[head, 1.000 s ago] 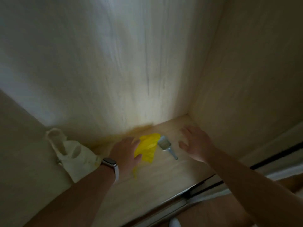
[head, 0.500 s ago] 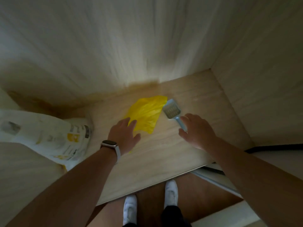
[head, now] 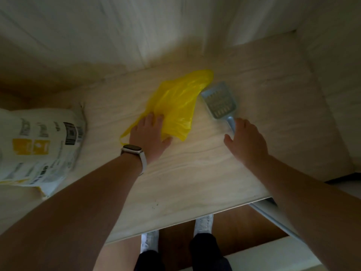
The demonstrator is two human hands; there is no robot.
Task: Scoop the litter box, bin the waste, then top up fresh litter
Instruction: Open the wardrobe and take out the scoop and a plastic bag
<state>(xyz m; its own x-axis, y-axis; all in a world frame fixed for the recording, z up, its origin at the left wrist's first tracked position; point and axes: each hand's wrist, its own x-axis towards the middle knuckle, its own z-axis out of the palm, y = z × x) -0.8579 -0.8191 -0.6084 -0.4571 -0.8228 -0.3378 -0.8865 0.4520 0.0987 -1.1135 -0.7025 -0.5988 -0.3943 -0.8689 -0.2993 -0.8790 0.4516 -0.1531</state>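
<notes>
I'm looking down on a pale wooden shelf (head: 195, 173), grain running across, a few dark specks near its front edge. Behind it rises a light panelled back wall (head: 175, 26), bright at the top and yellowed where it meets the shelf. A side wall (head: 332, 75) closes off the right. A watch (head: 131, 149) with a pale strap shows left of middle. Below the shelf's edge I see brown floor (head: 244, 222), white shoes (head: 203, 225), maybe socks, dark trousers (head: 205, 249), and a grey rail (head: 273, 218) running diagonally at the right.
</notes>
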